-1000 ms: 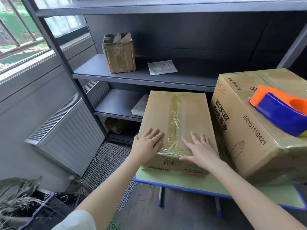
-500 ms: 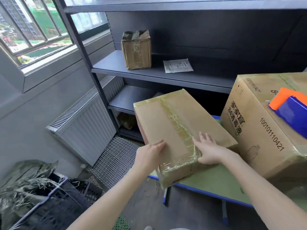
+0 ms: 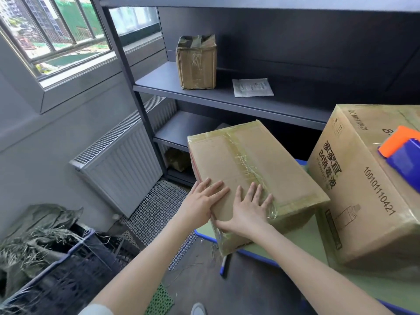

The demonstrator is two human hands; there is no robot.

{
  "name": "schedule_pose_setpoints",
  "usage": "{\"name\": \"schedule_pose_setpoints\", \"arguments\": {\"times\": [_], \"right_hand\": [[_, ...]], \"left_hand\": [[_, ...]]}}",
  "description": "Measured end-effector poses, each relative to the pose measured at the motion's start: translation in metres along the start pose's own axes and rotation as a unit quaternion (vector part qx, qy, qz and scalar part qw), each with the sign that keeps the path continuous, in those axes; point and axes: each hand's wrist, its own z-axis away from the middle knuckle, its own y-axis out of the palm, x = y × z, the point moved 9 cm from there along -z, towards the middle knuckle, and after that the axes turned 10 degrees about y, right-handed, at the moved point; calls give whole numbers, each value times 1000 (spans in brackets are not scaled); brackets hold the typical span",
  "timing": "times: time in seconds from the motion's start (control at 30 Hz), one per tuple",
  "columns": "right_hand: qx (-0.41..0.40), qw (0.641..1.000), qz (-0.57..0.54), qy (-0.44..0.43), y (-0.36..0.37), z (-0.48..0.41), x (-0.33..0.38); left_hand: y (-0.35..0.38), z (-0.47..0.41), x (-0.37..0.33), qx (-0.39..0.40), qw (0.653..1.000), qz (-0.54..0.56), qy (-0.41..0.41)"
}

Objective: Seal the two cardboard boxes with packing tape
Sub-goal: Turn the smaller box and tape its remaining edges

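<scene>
A flat cardboard box [image 3: 254, 164] with clear tape along its top seam sits turned at an angle on the green table [image 3: 302, 242], its near corner hanging past the table edge. My left hand [image 3: 204, 201] lies flat on the box's near-left top edge, fingers straight. My right hand [image 3: 247, 210] presses flat on the top beside the taped seam, thumb down the near side. A larger printed cardboard box [image 3: 363, 189] stands to the right, carrying an orange and blue tape dispenser [image 3: 402, 153].
A dark metal shelf unit [image 3: 227, 96] stands behind, with a small taped box [image 3: 196, 62] and a paper packet [image 3: 252, 87] on it. A white radiator [image 3: 122, 160] is at left, a wire mat [image 3: 156, 214] on the floor, a dark crate of debris [image 3: 45, 258] at lower left.
The flat box has been swung round on the table, its near end now toward the left. Both hands shifted with it, the right hand moving leftward onto the top next to the left.
</scene>
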Motion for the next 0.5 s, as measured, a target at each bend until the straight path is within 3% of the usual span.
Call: {"name": "schedule_pose_setpoints", "arguments": {"times": [0.27,0.5], "right_hand": [[78,987,63,-128,-10,8,-44],[157,964,42,-212,2,20,-92]], "left_hand": [[-12,-27,-14,-23,997,-42,62],[3,-55,-2,99,995,7,9]]}}
